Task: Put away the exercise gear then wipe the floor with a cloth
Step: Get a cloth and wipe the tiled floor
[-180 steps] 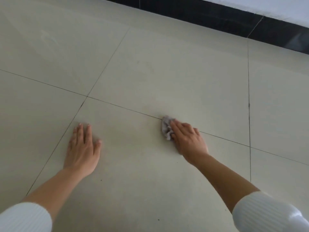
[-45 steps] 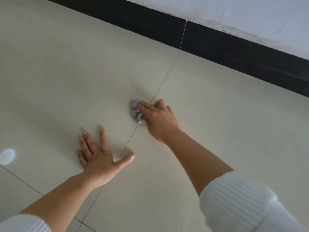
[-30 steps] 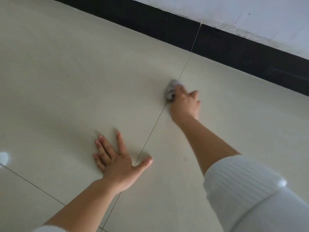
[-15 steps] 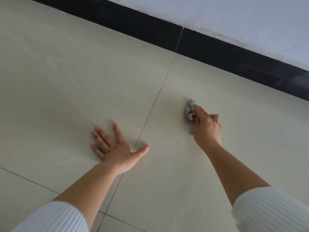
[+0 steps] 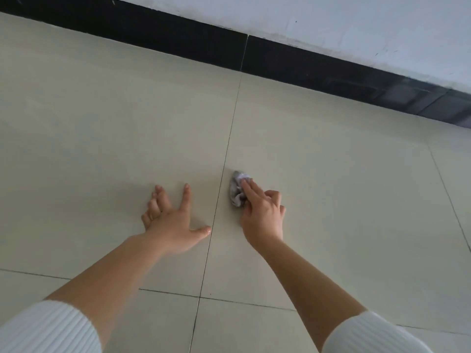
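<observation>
Head view, one person kneeling over a pale tiled floor point(image 5: 107, 128). Two hands and one cloth are visible.

Left hand point(image 5: 173, 225): laid flat on the floor, palm down, fingers straight and spread, thumb stretched out to the side; it holds nothing. Its thumb tip lies just beside the long grout line point(image 5: 224, 161).

Right hand point(image 5: 262, 215): on the other side of that line, curled round the cloth point(image 5: 236, 191). The forefinger lies stretched over the top of the bundle; the other fingers are bent.

The cloth, grey and crumpled into a small wad, touches the floor just right of the long grout line, between that line and the right hand's knuckles.

Three grout lines show: the long one running from the skirting towards the viewer, one crossing it under the forearms, and one at far right. Two white ribbed sleeves point(image 5: 48, 329) end below the elbows. A black skirting point(image 5: 178, 39) borders the floor beneath a white wall point(image 5: 331, 19).
</observation>
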